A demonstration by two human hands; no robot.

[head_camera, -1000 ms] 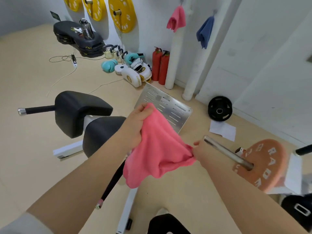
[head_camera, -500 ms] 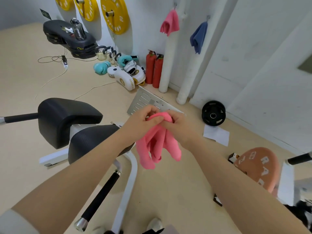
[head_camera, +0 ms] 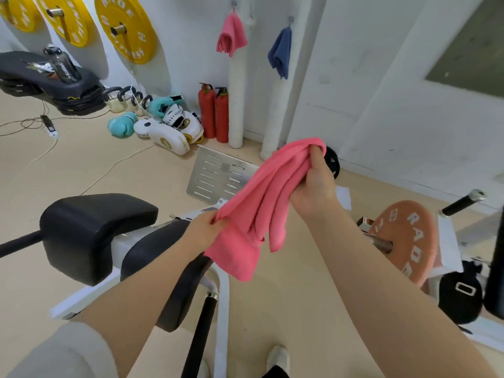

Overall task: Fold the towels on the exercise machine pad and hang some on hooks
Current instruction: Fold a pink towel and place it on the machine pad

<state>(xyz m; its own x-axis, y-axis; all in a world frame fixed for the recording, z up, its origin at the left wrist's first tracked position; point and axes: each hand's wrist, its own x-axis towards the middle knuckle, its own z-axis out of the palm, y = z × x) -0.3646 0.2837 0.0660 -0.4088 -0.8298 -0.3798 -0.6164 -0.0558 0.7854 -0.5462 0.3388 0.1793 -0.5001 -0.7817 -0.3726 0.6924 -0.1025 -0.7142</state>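
And the hands have parted again: half a second ago both were bunched together on the pink towel [head_camera: 261,203] right above the machine, and now that towel is drawn out on a slant between them in mid-air. The right hand [head_camera: 313,186] has gone up and out to the right, fingers curled round the gathered upper end, thumb wrapped over the top of the cloth. The left hand [head_camera: 208,227] has dropped lower and to the left, pinching a lower corner between thumb and fingertips. Loose folds hang below the line between the two grips, the longest flap dangling in front of the white frame [head_camera: 222,296], not touching either black pad [head_camera: 92,230]. The towel is off the pads altogether, held above the floor [head_camera: 81,170] between the machine and the pink weight plate [head_camera: 409,241]. The view has tipped up a little too, so the wall comes in larger: a second pink towel [head_camera: 231,34] hangs from a hook, with a blue towel [head_camera: 280,51] hanging from the next hook to its right, both bunched and limp, well apart from the hands. Two red fire extinguishers [head_camera: 215,114] stand below them against the wall.
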